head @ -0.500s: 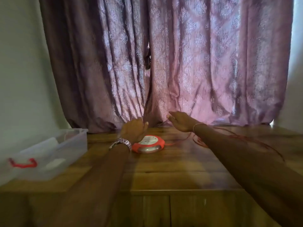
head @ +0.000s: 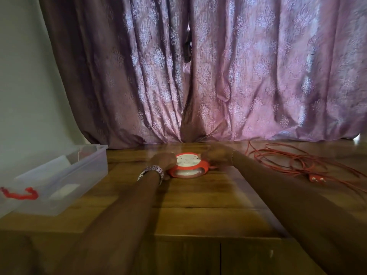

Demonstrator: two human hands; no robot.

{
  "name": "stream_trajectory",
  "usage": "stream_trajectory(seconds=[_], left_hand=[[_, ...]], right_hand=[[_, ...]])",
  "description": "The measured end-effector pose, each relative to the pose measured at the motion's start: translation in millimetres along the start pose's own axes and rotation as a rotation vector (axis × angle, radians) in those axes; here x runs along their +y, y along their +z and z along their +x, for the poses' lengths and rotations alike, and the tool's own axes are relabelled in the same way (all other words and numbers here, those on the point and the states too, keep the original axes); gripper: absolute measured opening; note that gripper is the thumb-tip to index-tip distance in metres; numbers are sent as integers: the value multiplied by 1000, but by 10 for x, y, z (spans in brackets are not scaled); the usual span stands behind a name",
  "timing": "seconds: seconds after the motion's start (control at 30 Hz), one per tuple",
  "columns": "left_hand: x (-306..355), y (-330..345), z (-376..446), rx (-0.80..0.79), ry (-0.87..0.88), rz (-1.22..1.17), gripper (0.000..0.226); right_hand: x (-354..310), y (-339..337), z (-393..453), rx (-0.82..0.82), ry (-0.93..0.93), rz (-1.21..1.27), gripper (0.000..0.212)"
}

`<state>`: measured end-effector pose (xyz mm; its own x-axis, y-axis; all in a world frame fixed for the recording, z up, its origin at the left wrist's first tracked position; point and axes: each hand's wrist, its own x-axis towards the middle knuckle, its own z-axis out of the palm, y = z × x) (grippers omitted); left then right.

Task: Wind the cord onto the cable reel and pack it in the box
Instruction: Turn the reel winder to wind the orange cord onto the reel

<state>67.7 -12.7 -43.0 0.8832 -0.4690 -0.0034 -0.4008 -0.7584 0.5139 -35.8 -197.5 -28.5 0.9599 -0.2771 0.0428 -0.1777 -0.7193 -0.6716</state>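
A round red and white cable reel (head: pixel 187 166) lies flat on the wooden table (head: pixel 198 197), near its far edge. My left hand (head: pixel 163 161), with a metal watch on the wrist, grips the reel's left side. My right hand (head: pixel 216 157) is blurred and lies against the reel's right edge, where the cord leaves it. The red cord (head: pixel 288 161) lies unwound in loose loops on the table to the right, and its plug (head: pixel 317 178) rests at the near end of the loops. A clear plastic box (head: pixel 59 181) stands open at the left.
The box has a red latch handle (head: pixel 19 193) on its near end and pale flat items inside. A purple patterned curtain (head: pixel 218 76) hangs right behind the table. A pale wall (head: pixel 23 86) is on the left.
My right hand has dropped from above the table to the reel's right edge. My left hand has lowered onto the reel's left side. The view has shifted, showing more of the cord.
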Motion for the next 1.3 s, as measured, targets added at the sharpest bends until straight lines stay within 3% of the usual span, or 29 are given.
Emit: stream_trajectory(seconds=[0.07, 0.13, 0.3, 0.37, 0.43, 0.5, 0.63, 0.7, 0.8, 0.9, 1.0, 1.1, 1.2, 1.3], left_hand=[[-1, 50, 66, 64, -91, -142, 40], [21, 99, 119, 128, -129, -302, 44], [164, 63, 313, 335, 78, -442, 49], [267, -7, 381, 420, 126, -559, 38], [396, -105, 486, 483, 190, -635, 24], [524, -209, 549, 532, 250, -685, 25], [712, -355, 625, 546, 360, -664, 43], [762, -389, 670, 537, 392, -611, 59], [781, -373, 747, 541, 424, -625, 55], [796, -358, 780, 564, 450, -613, 54], [777, -350, 800, 583, 482, -562, 49], [778, -371, 795, 614, 506, -564, 51], [821, -391, 770, 637, 552, -559, 53], [916, -431, 719, 649, 582, -522, 49]], right_hand=[[101, -36, 51, 28, 52, 188, 30], [186, -86, 75, -4, 73, 405, 19], [201, -310, 159, 34, 116, 730, 24], [176, -466, 178, 45, 79, 729, 28], [129, -654, 210, -3, 13, 724, 13], [69, -814, 209, -35, -41, 700, 9], [-40, -1082, 179, -10, -90, 498, 50], [-104, -1206, 162, -9, -96, 362, 59], [-184, -1343, 80, -2, -122, 241, 67], [-290, -1365, 4, 228, -221, -153, 81], [-474, -1366, -74, 427, -448, -365, 74], [-643, -1303, -136, 333, -525, -479, 62], [-697, -1119, -122, 236, -490, -645, 63], [-688, -1015, -78, 266, -417, -715, 61]])
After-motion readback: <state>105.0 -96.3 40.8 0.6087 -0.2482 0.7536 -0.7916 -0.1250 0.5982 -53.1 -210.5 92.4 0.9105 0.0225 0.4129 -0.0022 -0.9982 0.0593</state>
